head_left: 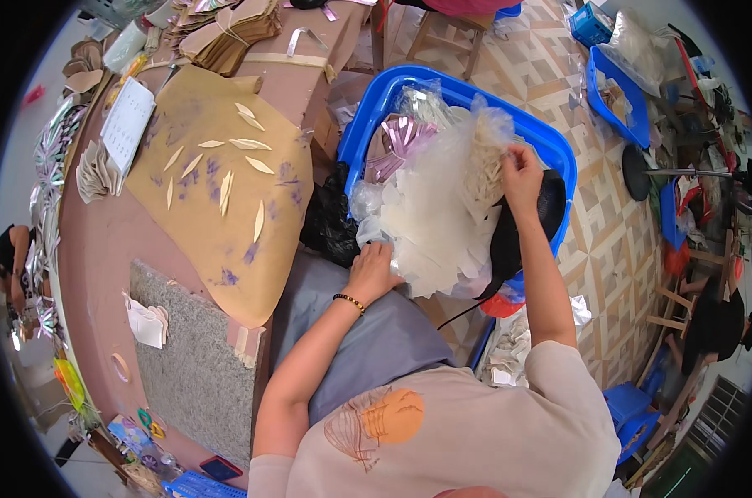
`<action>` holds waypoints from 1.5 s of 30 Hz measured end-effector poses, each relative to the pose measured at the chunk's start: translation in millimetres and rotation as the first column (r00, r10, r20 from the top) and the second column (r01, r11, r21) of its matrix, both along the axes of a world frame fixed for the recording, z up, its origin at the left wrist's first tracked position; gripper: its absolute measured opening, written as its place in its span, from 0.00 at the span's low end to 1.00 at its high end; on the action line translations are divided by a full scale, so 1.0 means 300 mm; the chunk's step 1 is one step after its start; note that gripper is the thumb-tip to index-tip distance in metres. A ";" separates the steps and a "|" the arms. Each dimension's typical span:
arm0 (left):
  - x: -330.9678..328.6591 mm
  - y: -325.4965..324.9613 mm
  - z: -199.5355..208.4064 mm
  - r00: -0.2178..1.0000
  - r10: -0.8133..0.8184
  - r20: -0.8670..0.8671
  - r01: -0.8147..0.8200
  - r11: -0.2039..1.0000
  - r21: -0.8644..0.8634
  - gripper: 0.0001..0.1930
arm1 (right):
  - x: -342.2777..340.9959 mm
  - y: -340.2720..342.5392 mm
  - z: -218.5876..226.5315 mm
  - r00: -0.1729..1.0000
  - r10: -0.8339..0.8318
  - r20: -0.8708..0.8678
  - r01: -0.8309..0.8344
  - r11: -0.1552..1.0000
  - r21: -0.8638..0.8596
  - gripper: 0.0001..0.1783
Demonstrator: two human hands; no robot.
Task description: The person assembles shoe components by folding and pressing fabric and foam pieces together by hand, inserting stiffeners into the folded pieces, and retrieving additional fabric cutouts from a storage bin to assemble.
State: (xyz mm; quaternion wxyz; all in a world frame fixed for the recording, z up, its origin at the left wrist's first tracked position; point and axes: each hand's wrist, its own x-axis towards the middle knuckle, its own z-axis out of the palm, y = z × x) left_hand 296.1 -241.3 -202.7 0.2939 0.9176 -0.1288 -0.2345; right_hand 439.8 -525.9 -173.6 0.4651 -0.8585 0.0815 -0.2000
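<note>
My right hand point(522, 176) is closed in a pinch on a clear plastic bag point(494, 124) at the right of a large blue tub point(380, 85). Small beige pieces show through that bag. At the tub's near left edge my left hand point(372, 270) grips the edge of clear plastic, its fingertips partly hidden. Between my hands lies a heap of cream-white, thin cut pieces point(434, 220). A bundle of shiny lilac strips point(401, 148) sits at the tub's far left. Something black and smooth point(550, 203) lies beside my right forearm.
On the table to my left, brown paper point(226, 108) holds several pale leaf-shaped pieces point(259, 220). A grey felt board point(185, 357), a black plastic bag point(330, 217) and stacked brown pieces point(230, 37) are nearby. Another blue tub point(633, 116) stands on the floor; people sit farther off.
</note>
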 end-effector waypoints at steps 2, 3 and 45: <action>0.002 -0.021 0.008 1.000 -0.007 -0.018 0.008 0.999 0.046 0.37 | 0.050 -0.045 0.007 0.999 -0.045 0.010 0.044 0.998 0.038 0.08; 0.004 -0.032 0.012 1.000 -0.019 -0.007 0.019 0.996 0.093 0.40 | 0.070 -0.059 0.005 0.996 -0.087 0.028 0.084 0.994 0.076 0.08; 0.005 -0.306 -0.065 0.950 -0.206 0.236 0.182 0.976 0.120 0.42 | -0.469 0.027 -0.336 0.705 0.142 -0.695 -0.090 0.990 0.111 0.10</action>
